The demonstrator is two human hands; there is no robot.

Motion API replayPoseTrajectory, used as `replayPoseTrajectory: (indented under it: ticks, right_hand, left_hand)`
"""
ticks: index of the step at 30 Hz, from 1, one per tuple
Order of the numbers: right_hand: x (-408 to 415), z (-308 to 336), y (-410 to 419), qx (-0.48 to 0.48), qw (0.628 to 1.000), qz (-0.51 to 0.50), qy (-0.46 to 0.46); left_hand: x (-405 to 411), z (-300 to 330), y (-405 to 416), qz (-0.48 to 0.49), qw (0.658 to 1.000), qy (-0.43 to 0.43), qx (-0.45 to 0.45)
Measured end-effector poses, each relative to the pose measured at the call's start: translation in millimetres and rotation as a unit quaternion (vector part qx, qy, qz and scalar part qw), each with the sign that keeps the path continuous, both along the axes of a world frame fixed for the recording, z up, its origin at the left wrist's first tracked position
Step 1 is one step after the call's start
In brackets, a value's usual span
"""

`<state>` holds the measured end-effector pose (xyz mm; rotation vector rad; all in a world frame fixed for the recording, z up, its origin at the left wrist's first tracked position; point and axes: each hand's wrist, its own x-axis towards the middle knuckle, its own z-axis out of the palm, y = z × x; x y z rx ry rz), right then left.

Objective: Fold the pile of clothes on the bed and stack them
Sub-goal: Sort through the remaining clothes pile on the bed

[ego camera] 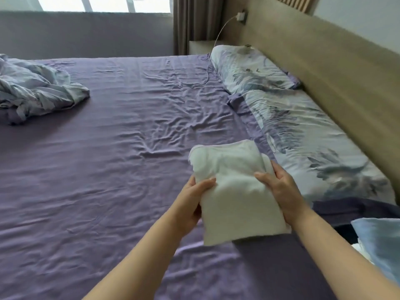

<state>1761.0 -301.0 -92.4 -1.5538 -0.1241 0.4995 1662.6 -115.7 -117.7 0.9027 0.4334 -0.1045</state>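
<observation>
A folded white garment (pixel 233 191) is held just above the purple bed sheet (pixel 97 169), near the bed's right side. My left hand (pixel 194 195) grips its left edge, thumb on top and fingers underneath. My right hand (pixel 279 187) grips its right edge the same way. The far end of the garment shows a rounded fold with a pale lilac trim. A crumpled floral cloth (pixel 36 87) lies at the far left of the bed.
Two floral pillows (pixel 303 118) lie along the beige headboard (pixel 346 72) on the right. A white charger cable (pixel 207 68) trails from the wall socket onto the sheet. A light blue pillow (pixel 381 241) sits at the lower right edge.
</observation>
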Motion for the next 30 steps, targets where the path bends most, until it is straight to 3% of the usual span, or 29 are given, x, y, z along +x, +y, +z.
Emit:
replayPoseTrajectory:
  ticks: [6, 10, 13, 16, 19, 22, 24, 27, 30]
  right_hand:
    - [56.5, -7.0, -40.7, -0.025, 0.997, -0.079, 0.004]
    - [50.9, -57.4, -62.2, -0.226, 0.974, -0.005, 0.019]
    - [36.3, -90.4, -74.0, -0.342, 0.938, 0.046, -0.045]
    - [37.3, -97.3, -77.2, -0.366, 0.921, 0.033, -0.127]
    - [37.9, -92.1, -79.8, -0.375, 0.917, -0.016, -0.138]
    - [26.1, -86.1, -81.8, -0.519, 0.845, 0.029, -0.129]
    - [14.1, -81.5, -80.7, -0.567, 0.807, 0.050, -0.158]
    - [-8.6, -72.3, -74.2, -0.584, 0.769, 0.075, -0.251]
    - [-44.7, -64.4, -56.5, -0.503, 0.808, 0.103, -0.288]
  left_hand:
    - [70.3, 6.0, -37.7, 0.008, 1.000, -0.013, -0.001]
    - [57.1, -46.5, -68.4, -0.038, 0.992, 0.090, 0.083]
    - [36.6, -79.5, -89.5, -0.073, 0.977, 0.105, 0.171]
    - [32.0, -79.0, -98.6, -0.063, 0.980, 0.132, 0.133]
    - [32.2, -73.2, -102.8, -0.044, 0.982, 0.146, 0.113]
    - [20.3, -66.5, -105.8, -0.077, 0.971, 0.164, 0.158]
    - [5.6, -63.4, -102.9, -0.070, 0.968, 0.193, 0.144]
    - [-23.0, -60.8, -87.6, -0.027, 0.968, 0.219, 0.116]
    - [-60.5, -63.4, -67.6, 0.007, 0.963, 0.240, 0.122]
